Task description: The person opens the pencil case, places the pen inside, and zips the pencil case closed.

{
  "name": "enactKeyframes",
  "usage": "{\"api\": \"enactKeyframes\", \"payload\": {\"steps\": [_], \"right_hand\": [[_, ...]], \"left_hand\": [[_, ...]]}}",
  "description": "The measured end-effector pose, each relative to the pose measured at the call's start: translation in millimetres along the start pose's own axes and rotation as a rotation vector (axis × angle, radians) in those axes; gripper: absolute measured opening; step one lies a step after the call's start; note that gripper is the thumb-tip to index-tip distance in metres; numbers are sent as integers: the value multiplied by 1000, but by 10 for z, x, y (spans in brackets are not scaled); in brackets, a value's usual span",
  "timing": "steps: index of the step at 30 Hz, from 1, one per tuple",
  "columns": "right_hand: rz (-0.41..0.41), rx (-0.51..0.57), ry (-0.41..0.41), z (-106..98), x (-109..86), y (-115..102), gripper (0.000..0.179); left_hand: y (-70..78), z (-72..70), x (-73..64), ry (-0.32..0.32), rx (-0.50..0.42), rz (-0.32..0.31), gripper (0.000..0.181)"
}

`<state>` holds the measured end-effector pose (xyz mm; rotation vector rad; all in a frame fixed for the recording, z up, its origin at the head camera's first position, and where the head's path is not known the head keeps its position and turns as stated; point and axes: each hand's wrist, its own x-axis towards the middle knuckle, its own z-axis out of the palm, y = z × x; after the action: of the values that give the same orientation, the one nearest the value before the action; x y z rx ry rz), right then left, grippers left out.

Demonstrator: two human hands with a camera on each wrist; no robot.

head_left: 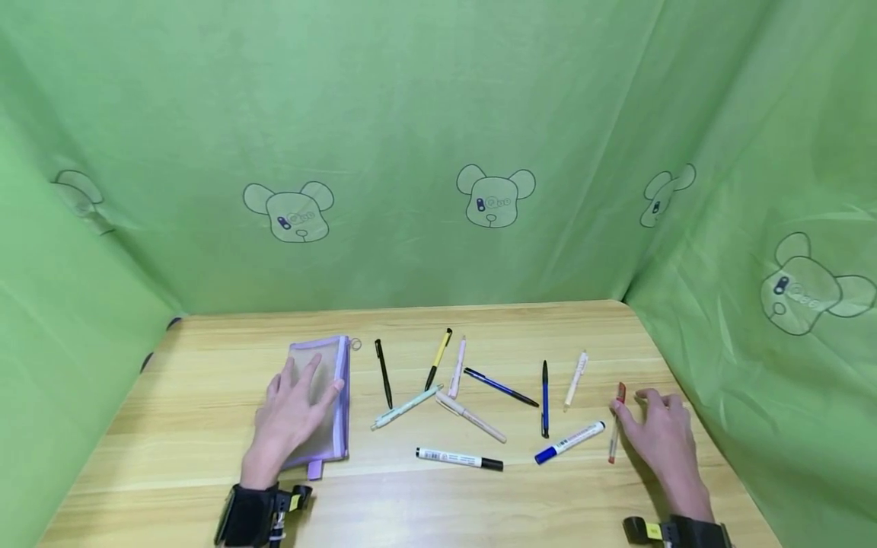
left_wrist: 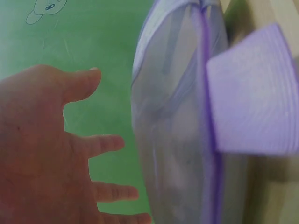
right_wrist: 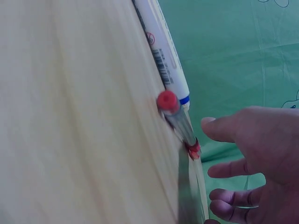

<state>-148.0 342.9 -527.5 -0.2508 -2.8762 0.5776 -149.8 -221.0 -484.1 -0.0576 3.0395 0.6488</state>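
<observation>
Though near the pouch (head_left: 322, 438), pens (head_left: 384, 374) outside.

Pouch (head_left: 326, 430) left of pens (head_left: 502, 387) — two perhaps touching

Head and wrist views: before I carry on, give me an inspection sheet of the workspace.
Surface: light wood-grain tabletop.
Job's things: purple-edged mesh pouch at the left; clear pen with red ends at the right.
Clutter: ten other pens and markers scattered between the hands, with the blue-capped marker nearest the red-ended pen.
Left hand: over the pouch, fingers spread.
Right hand: beside the red-ended pen, not gripping it; contact unclear.
Cables: nothing seen on the tabletop.
Surroundings: green sheeting behind and at both sides, printed with animal heads.
</observation>
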Motion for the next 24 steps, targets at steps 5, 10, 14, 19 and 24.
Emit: {"api": "enactKeyframes", "payload": {"steps": [5, 10, 14, 19, 24], "right_hand": [[20, -2, -37, -2, -8, -15, 76], [52, -26, -84, -2, 7, -21, 78], [39, -32, -86, 0, 23, -31, 71], [18, -63, -77, -7, 62, -57, 60], [-20, -88, -71, -30, 95, -92, 47]], "left_hand": [[59, 75, 16, -13, -12, -46, 86], [103, 163, 42, -3, 9, -62, 86], [100, 191, 49, -6, 24, -81, 84], [96, 193, 42, -27, 19, -93, 79], [96, 187, 46, -38, 24, -102, 78]]}}
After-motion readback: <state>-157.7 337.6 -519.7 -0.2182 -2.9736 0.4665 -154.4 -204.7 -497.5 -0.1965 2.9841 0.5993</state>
